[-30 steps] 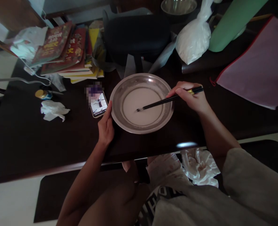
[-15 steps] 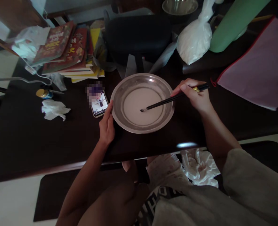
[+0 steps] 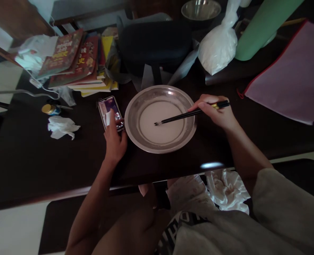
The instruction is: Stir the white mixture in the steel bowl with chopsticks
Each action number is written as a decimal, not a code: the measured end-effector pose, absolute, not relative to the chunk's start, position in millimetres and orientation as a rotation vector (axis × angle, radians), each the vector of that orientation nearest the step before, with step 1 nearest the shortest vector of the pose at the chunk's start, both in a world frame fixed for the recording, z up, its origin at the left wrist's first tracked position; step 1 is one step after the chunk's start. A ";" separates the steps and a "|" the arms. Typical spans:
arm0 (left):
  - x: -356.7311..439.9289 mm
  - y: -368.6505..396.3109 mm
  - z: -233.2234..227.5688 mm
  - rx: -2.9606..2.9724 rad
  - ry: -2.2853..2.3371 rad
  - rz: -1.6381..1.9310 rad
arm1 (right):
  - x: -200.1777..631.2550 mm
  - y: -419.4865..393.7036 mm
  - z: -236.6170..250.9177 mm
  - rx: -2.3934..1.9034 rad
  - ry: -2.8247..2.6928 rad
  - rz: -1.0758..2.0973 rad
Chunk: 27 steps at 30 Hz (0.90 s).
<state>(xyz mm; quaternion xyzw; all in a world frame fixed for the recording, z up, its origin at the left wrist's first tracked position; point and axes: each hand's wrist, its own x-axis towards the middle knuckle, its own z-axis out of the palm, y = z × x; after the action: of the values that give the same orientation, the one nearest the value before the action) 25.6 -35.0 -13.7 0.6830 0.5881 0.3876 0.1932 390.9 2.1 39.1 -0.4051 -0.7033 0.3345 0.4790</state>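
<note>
A wide metal bowl (image 3: pixel 132 122) holding a cloudy white liquid (image 3: pixel 162 110) stands on the dark table in front of me. From the bowl's right side, my right hand (image 3: pixel 216 111) is closed around black chopsticks (image 3: pixel 178 116) with gold bands near the top. They lean left, and their tips reach the liquid near the bowl's middle. My left hand (image 3: pixel 114 141) is left of the bowl, fingers stretched out over a lit phone (image 3: pixel 107 105), whose lower part they partly cover. The thumb lies close to the bowl's rim.
Stacked books (image 3: pixel 78 65) stand back left. A small gold-lidded jar (image 3: pixel 50 109) and crumpled tissue (image 3: pixel 62 127) lie left. A dark case (image 3: pixel 155 42) is behind the bowl. Back right are a bag of white powder (image 3: pixel 217 49), a green cylinder (image 3: pixel 263 32) and a purple pouch (image 3: pixel 286 74).
My left hand has let go of the bowl's rim and moved left onto the phone, whose picture has changed. The chopsticks' tips have shifted slightly left in the liquid.
</note>
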 end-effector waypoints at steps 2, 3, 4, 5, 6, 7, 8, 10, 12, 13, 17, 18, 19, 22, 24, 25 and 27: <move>22.3 -32.3 -13.4 1.934 1.759 1.105 | 391.7 2.5 39.1 -1.006 -1.685 0.788; 20.2 -30.9 -13.9 1.945 1.791 1.104 | 391.8 2.6 39.4 -1.016 -1.667 0.775; 17.9 -29.3 -14.8 1.951 1.806 1.103 | 391.7 2.5 39.9 -1.022 -1.657 0.769; 15.6 -27.7 -16.3 1.948 1.810 1.102 | 391.4 2.4 40.3 -1.025 -1.658 0.772; 13.6 -26.0 -18.2 1.933 1.813 1.095 | 391.1 2.2 40.7 -1.023 -1.668 0.779; 12.1 -24.6 -20.3 1.910 1.817 1.101 | 390.8 2.0 41.1 -1.019 -1.686 0.790; 11.5 -23.6 -22.3 1.890 1.817 1.126 | 390.8 1.9 41.4 -1.014 -1.705 0.797; 13.1 -24.2 -25.1 1.875 1.767 1.208 | 391.4 1.8 41.5 -1.010 -1.719 0.783; 18.2 -28.6 -25.6 1.893 1.687 1.293 | 392.6 2.0 41.0 -1.020 -1.688 0.753; 21.6 -32.1 -25.2 1.905 1.658 1.312 | 393.0 2.1 40.6 -1.022 -1.659 0.743; 32.7 -47.1 -23.0 2.048 1.639 1.175 | 392.0 1.2 39.1 -0.984 -1.593 0.791; 33.9 -49.8 -23.0 2.098 1.635 1.143 | 391.2 0.8 39.0 -0.976 -1.608 0.815; 34.5 -51.8 -23.3 2.145 1.626 1.120 | 390.4 0.5 39.0 -0.974 -1.631 0.836; 34.0 -54.4 -25.3 2.215 1.610 1.100 | 389.4 0.5 39.1 -0.981 -1.662 0.844; 33.0 -54.8 -26.7 2.189 1.606 1.101 | 389.5 0.9 38.7 -0.981 -1.612 0.816; 32.8 -54.9 -27.3 2.169 1.601 1.106 | 389.5 0.9 38.5 -0.976 -1.582 0.808; 32.7 -55.1 -27.7 2.149 1.599 1.111 | 389.3 0.7 38.1 -0.961 -1.547 0.821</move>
<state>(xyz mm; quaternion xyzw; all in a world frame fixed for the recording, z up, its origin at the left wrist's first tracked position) 32.7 -55.1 -27.7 0.7356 0.5474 0.3804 0.1205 389.3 0.7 38.1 -0.4043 -0.6513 0.3457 0.5411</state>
